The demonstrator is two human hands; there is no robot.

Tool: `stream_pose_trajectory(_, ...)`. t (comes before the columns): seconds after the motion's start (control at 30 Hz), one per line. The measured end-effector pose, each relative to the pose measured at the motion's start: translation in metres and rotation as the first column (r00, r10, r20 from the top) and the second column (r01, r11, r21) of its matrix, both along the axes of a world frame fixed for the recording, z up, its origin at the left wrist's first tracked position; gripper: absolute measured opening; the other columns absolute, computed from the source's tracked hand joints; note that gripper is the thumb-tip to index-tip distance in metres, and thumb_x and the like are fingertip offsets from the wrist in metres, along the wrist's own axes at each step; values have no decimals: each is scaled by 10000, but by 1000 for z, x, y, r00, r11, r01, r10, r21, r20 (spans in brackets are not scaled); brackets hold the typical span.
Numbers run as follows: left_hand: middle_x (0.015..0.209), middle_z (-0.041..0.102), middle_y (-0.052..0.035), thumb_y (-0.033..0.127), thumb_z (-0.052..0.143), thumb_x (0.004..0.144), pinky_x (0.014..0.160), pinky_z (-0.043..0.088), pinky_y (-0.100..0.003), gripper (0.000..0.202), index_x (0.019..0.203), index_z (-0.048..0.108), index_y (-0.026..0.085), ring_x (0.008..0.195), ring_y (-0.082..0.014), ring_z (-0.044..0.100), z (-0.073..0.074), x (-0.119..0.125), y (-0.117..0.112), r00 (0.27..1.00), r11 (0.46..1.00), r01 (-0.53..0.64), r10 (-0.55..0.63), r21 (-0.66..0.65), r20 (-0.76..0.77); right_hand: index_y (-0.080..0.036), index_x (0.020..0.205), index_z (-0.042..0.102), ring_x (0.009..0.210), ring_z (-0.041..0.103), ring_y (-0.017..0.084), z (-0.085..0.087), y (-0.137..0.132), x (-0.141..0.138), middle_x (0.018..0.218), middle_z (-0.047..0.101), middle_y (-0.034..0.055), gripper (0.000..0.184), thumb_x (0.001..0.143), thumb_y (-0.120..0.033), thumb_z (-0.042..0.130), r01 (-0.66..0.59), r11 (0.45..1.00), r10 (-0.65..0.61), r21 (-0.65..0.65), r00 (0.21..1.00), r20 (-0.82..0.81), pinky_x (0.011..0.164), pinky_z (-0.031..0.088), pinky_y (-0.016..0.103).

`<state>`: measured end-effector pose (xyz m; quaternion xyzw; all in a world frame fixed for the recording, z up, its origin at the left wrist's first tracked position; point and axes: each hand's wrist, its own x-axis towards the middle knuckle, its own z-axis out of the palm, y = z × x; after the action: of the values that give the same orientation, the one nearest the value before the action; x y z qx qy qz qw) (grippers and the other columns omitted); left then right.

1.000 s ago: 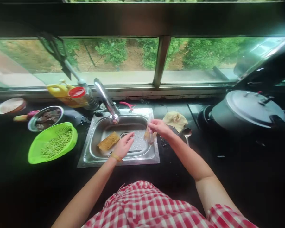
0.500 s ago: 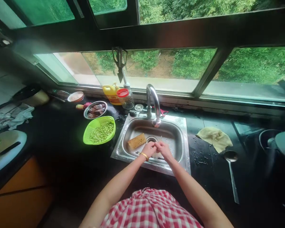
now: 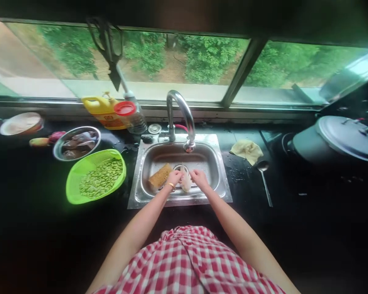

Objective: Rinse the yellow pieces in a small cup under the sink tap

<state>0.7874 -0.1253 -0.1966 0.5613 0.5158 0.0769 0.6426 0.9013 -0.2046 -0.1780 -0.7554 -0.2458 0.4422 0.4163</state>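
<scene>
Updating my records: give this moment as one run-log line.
left hand, right hand: over sink | whitish item: between hands | brown block: in sink | green basket of beans: left of sink

No wording, brand or number could be read. The only visible print was on the yellow jug [image 3: 93, 106], which stood on the desk by the window: its front bore an orange-toned label [image 3: 108, 117] with a few blocky, darker marks across it, too small and blurred to make out as letters or characters. The clear jar with the red lid [image 3: 125, 108] overlapped the jug's right side, covering part of it.
</scene>
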Motion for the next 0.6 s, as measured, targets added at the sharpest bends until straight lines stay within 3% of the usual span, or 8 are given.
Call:
stream_pose_trajectory(0.1, 555, 556, 3, 211, 549, 693, 508, 442, -217, 86, 645, 565, 142, 493, -89, 496, -3, 1, 4, 998, 1000, 20, -19, -19, 52, -190, 603, 460, 474, 523, 97, 3, 4, -4, 524, 535, -38, 252, 739, -383, 548, -11, 998, 9, -59, 999, -34, 447, 383, 190)
stream_pose_trajectory(0.23, 537, 553, 13, 189, 579, 637, 495, 416, -210, 42, 626, 570, 150, 490, -88, 486, -8, 6, -1, 992, 998, 59, -55, -26, 114, -195, 585, 408, 425, 476, 75, 4, 8, -8, 451, 490, -64, 215, 740, -242, 548, -22, 994, 21, -104, 1000, -14, 421, 340, 166)
stream_pose_trajectory(0.47, 558, 544, 9, 301, 529, 661, 518, 434, -233, 144, 644, 486, 165, 485, -85, 492, -11, 14, -9, 984, 986, 28, 1, -162, 178, -204, 629, 401, 446, 533, 95, 6, 6, -9, 509, 557, -37, 131, 748, -152, 415, 55, 991, -69, -125, 992, -107, 446, 439, 196)
stream_pose_trajectory(0.6, 536, 513, 15, 321, 516, 676, 493, 408, -227, 165, 629, 456, 174, 478, -88, 478, -10, 19, -10, 985, 993, 20, 1, -119, 171, -207, 637, 389, 460, 546, 101, 7, 7, -7, 525, 567, -28, 125, 757, -185, 415, 67, 988, -82, -139, 991, -108, 459, 458, 205)
